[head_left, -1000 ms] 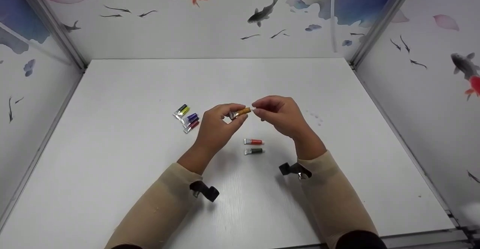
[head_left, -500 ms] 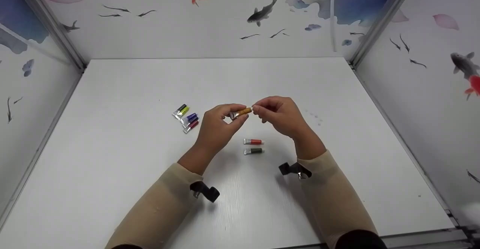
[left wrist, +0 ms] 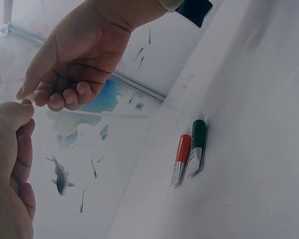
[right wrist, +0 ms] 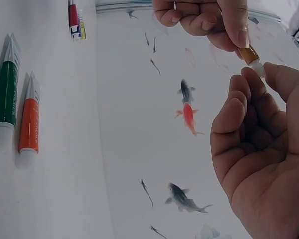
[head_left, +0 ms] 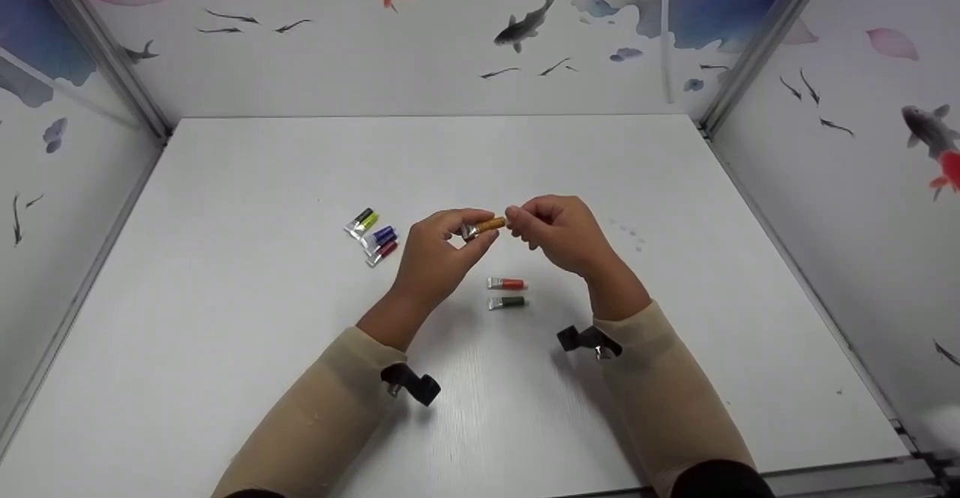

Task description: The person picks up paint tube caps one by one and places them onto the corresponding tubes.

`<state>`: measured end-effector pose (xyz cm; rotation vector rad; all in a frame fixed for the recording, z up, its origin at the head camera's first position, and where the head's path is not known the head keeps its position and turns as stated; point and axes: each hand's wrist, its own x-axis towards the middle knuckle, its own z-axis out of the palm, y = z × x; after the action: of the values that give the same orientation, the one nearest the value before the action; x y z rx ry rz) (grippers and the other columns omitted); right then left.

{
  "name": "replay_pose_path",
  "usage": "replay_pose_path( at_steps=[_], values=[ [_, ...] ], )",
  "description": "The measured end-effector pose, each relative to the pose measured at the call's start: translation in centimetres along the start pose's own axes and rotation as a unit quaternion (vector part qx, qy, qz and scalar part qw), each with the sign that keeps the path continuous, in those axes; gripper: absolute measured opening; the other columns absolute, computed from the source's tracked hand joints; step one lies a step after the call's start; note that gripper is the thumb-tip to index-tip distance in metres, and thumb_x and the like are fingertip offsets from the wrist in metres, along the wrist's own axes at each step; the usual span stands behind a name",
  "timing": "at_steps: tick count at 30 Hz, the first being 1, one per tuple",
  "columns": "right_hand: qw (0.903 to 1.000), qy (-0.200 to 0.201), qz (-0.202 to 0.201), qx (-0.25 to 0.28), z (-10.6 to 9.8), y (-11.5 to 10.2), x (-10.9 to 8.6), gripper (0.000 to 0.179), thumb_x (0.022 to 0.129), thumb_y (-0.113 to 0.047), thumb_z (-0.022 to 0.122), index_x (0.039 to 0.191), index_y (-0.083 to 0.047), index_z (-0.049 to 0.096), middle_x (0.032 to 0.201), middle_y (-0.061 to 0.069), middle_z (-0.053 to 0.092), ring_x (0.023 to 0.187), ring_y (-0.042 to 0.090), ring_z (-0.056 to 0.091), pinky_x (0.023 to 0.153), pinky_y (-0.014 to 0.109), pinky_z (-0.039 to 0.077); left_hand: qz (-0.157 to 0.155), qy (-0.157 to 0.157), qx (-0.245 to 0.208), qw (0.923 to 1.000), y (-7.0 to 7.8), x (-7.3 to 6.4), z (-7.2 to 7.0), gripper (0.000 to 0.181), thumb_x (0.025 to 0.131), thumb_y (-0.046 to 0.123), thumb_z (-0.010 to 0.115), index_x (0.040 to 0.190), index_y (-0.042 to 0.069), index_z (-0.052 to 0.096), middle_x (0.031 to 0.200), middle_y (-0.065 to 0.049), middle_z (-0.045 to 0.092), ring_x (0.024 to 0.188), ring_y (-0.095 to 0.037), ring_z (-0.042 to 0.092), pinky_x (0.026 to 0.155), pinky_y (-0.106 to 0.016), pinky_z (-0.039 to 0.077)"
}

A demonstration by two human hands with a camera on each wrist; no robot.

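I'm looking down on a white desk point(head_left: 225, 273) boxed in by pale walls point(head_left: 450, 48) printed with fish and petals, grey posts point(head_left: 112, 55) at the far corners. Working across from the left, I first come to a loose bunch of paint tubes lying on the desk: a black tube point(head_left: 364, 214) against a yellow tube point(head_left: 368, 222), then, nearer me, blue tubes point(head_left: 382, 234) too bunched for me to count, with a dark red tube point(head_left: 385, 250) beside them.

Next I get the beige left sleeve point(head_left: 315, 408) with its black clip point(head_left: 420, 385), and above it the left hand point(head_left: 439, 250). Its fingers grasp the ochre tube point(head_left: 489, 224) between thumb and forefinger, up off the desk and roughly midway between the two sleeves.

Below that, I see an orange tube point(head_left: 510, 284) and a green tube point(head_left: 510, 302) lying side by side, just apart, capped ends to the right.

At the ochre tube's right end sits a white cap point(right wrist: 257, 68); the right wrist view shows me the right hand point(head_left: 566, 232) pinching it between thumb and forefinger, its other fingers curled in. Past this hand I pick out faint spots point(head_left: 630, 234) on the desk, and below them the right sleeve point(head_left: 667, 393).
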<state>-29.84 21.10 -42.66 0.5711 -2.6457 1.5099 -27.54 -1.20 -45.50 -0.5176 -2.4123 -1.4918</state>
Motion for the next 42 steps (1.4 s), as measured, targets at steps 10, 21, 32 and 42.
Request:
replay_pose_path(
  at_steps=[10, 21, 32, 42],
  values=[
    [0.9999, 0.004, -0.001, 0.010, -0.04, 0.03, 0.00, 0.033, 0.108, -0.038, 0.065, 0.105, -0.009, 0.081, 0.092, 0.006, 0.074, 0.077, 0.022, 0.067, 0.073, 0.031, 0.059, 0.003, 0.006, -0.001, 1.0000, 0.24, 0.13, -0.27, 0.024, 0.099, 0.030, 0.079, 0.121, 0.023, 0.081, 0.113, 0.007, 0.078, 0.098, -0.009, 0.066, 0.084, -0.027, 0.060],
    [0.9932, -0.003, -0.066, 0.095, -0.37, 0.15, -0.43, 0.022, 0.099, -0.012, 0.076, 0.119, -0.003, 0.076, 0.113, 0.021, 0.072, 0.090, 0.019, 0.065, 0.080, 0.023, 0.059, -0.006, 0.006, -0.006, 0.9999, 0.16, 0.20, -0.20, 0.023, 0.099, 0.033, 0.079, 0.121, 0.027, 0.081, 0.114, 0.008, 0.078, 0.100, -0.010, 0.065, 0.089, -0.036, 0.062],
    [0.9989, -0.003, -0.027, 0.037, -0.26, 0.03, -0.23, 0.018, 0.102, -0.028, 0.075, 0.108, -0.013, 0.082, 0.089, 0.003, 0.070, 0.078, 0.022, 0.066, 0.072, 0.026, 0.058, 0.004, 0.006, -0.001, 1.0000, 0.03, 0.04, -0.17, 0.023, 0.099, 0.035, 0.078, 0.121, 0.028, 0.080, 0.112, 0.010, 0.078, 0.098, -0.009, 0.065, 0.086, -0.028, 0.059],
    [0.9996, -0.003, -0.017, 0.020, -0.10, 0.00, -0.19, 0.022, 0.105, -0.029, 0.070, 0.099, -0.010, 0.080, 0.087, 0.004, 0.070, 0.076, 0.023, 0.065, 0.070, 0.030, 0.058, 0.007, 0.006, -0.008, 0.9999, 0.06, -0.02, 0.00, 0.023, 0.099, 0.034, 0.078, 0.121, 0.026, 0.081, 0.112, 0.010, 0.078, 0.098, -0.009, 0.065, 0.086, -0.032, 0.061]
  ],
)
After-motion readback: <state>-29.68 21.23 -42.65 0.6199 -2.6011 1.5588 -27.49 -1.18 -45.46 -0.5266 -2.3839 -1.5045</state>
